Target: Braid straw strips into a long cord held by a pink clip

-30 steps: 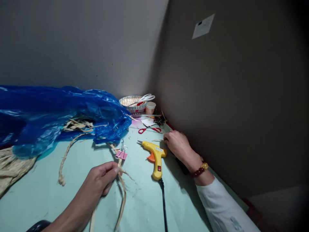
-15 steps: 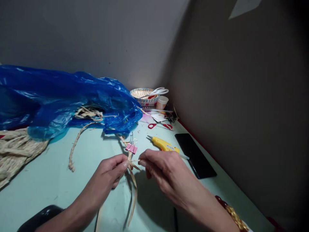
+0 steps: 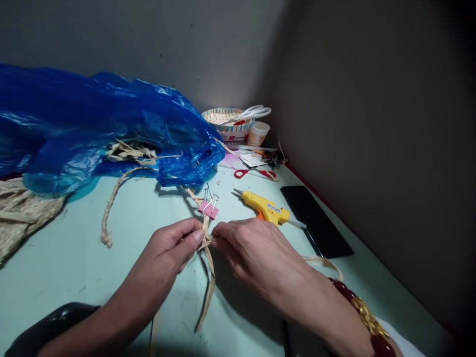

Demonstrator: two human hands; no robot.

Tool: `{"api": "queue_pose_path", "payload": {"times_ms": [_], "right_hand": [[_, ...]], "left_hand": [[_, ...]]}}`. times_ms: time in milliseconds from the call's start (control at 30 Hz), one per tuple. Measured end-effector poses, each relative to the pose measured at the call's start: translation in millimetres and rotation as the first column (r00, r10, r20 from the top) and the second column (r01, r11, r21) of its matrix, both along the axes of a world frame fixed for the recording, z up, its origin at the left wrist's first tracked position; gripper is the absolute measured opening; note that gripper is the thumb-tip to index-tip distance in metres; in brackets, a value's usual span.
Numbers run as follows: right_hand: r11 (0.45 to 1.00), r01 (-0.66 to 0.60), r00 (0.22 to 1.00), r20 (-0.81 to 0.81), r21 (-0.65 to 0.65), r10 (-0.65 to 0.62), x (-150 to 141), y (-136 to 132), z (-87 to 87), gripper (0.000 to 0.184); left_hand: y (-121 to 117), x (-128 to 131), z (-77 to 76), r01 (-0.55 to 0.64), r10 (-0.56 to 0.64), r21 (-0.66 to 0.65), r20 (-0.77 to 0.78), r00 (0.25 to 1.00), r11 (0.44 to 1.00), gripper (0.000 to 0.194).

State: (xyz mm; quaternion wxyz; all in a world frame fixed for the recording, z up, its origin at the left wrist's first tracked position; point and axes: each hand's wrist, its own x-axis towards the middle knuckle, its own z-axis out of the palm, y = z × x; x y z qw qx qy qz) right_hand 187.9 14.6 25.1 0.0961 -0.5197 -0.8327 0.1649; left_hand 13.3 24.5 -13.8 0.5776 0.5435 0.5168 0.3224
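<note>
A braid of pale dried plant strips (image 3: 206, 224) runs toward me from under the blue bag, with a pink binder clip (image 3: 208, 209) fastened across it. Just below the clip, my left hand (image 3: 174, 244) pinches the braid between thumb and forefinger. My right hand (image 3: 247, 245) is closed on a strip at the braid's right side, its fingertips close to the left ones. One loose strip (image 3: 210, 282) hangs down between the hands. Another strip (image 3: 327, 263) curls out beyond my right forearm.
A blue plastic bag (image 3: 92, 114) holding dried strips fills the back left. To the right lie a yellow glue gun (image 3: 266, 206), a black phone-like slab (image 3: 316, 220) and red-handled scissors (image 3: 256, 173). Behind them stand a small basket (image 3: 219, 116) and a paper cup (image 3: 258, 134).
My right hand has come in closer to the left hand and the braid. A strip now shows beyond my right forearm. The camera view has tilted down, shifting the table's things upward.
</note>
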Motion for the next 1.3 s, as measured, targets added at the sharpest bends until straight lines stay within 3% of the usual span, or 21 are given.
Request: {"api": "queue_pose_path", "payload": {"times_ms": [133,233,433,600,733,867,967,1167,1300], "right_hand": [[1.000,-0.004,0.999,-0.048,-0.025,0.003,-2.5,2.7,5.0,0.029],[0.999,0.032,0.999,0.020,0.012,-0.032,-5.7,2.6,5.8,0.022],[0.928,-0.043,0.989,0.145,0.370,-0.012,-19.1,-4.2,-5.8,0.018],[0.844,-0.161,0.976,0.207,0.512,0.060,-22.4,-7.9,-12.1,0.020],[0.823,-0.226,0.970,0.196,0.520,0.143,-13.5,-3.3,-11.0,0.018],[0.879,-0.191,0.981,0.101,0.437,0.163,-2.5,5.2,-8.4,0.020],[0.889,-0.186,0.982,0.065,0.418,0.175,0.9,8.7,-9.4,0.021],[0.820,-0.223,0.974,0.149,0.527,0.170,-12.9,-0.9,-16.3,0.018],[0.808,-0.254,0.965,0.197,0.532,0.173,-21.0,-8.1,-18.8,0.018]], "left_hand": [[0.7,-1.8,-0.8,0.016,-0.012,0.071,-0.051,0.999,0.997,0.026],[0.6,-1.7,0.0,0.036,-0.023,0.114,-0.109,0.994,0.993,0.025],[0.2,-0.8,4.2,0.047,-0.001,0.178,-0.251,0.968,0.983,0.025],[3.1,-2.7,6.0,0.037,-0.020,0.109,-0.158,0.987,0.993,0.028],[5.2,-5.8,8.4,-0.012,0.013,-0.112,0.012,1.000,0.994,0.030],[7.1,-6.4,8.9,0.025,0.011,-0.243,0.145,0.989,0.970,0.034],[7.2,-5.1,6.8,0.018,0.011,-0.221,0.130,0.991,0.975,0.034],[4.9,-3.2,5.1,0.020,-0.022,-0.038,-0.066,0.998,0.999,0.027],[3.5,-2.2,6.1,0.011,-0.012,-0.022,-0.045,0.999,1.000,0.027]]}}
